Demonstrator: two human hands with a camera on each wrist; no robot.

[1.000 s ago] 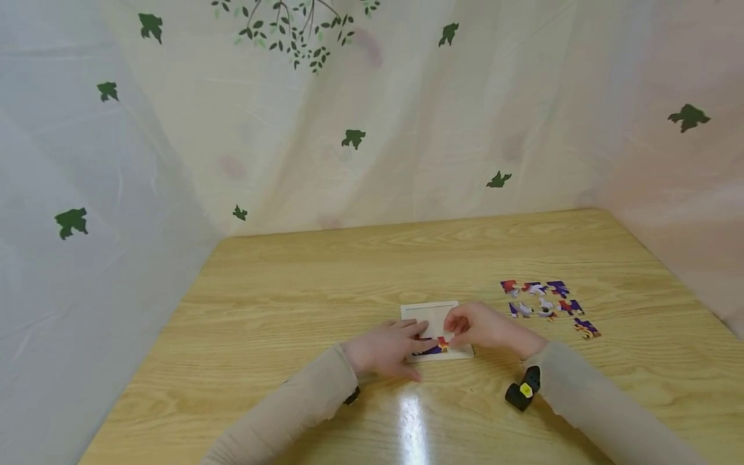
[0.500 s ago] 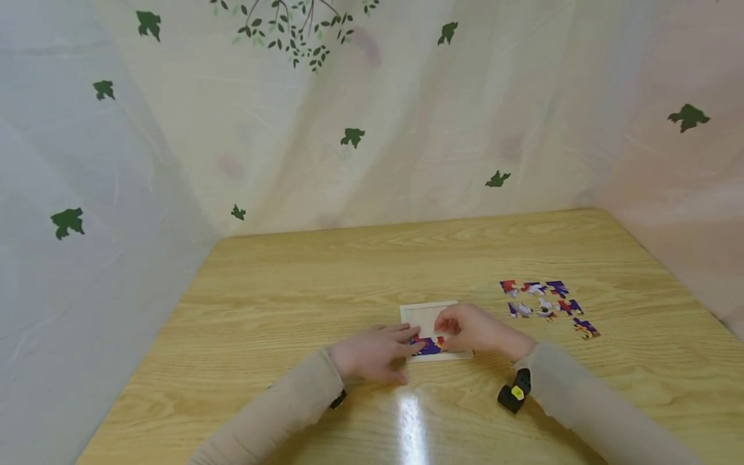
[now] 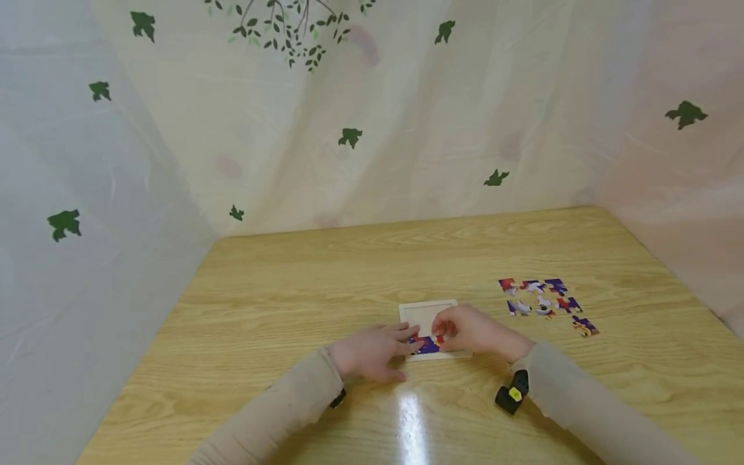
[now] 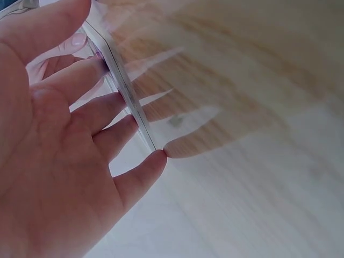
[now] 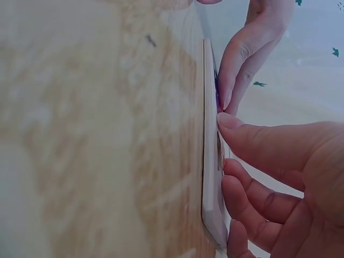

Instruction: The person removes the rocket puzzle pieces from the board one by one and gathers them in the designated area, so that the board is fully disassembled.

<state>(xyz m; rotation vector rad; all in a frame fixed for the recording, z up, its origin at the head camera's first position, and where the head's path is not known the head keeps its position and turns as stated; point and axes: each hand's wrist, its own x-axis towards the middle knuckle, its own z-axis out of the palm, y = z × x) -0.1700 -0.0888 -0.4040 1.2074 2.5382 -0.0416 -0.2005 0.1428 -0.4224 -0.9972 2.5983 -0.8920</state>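
A shallow white puzzle tray (image 3: 411,314) lies on the table, with joined purple and red pieces (image 3: 427,347) along its near side. My left hand (image 3: 372,352) rests on its left part, fingers spread; in the left wrist view the left hand's (image 4: 59,134) fingertips touch the tray's edge (image 4: 129,88). Over the right part, my right hand (image 3: 473,330) pinches a red and yellow puzzle piece (image 3: 439,339) between thumb and fingers, low against the tray. From the right wrist, the right hand (image 5: 290,177) largely hides that piece beside the tray edge (image 5: 210,161).
Several loose puzzle pieces (image 3: 519,309) lie in rough rows to the right of the tray, with one piece (image 3: 584,326) nearer the front. A wood-grain table (image 3: 279,290) carries everything. Pale curtains (image 3: 407,161) with green bird shapes stand behind and beside it.
My right hand has shifted left over the tray with the puzzle piece. My left hand has slid a little left, uncovering more of the joined pieces. The loose pieces stay put.
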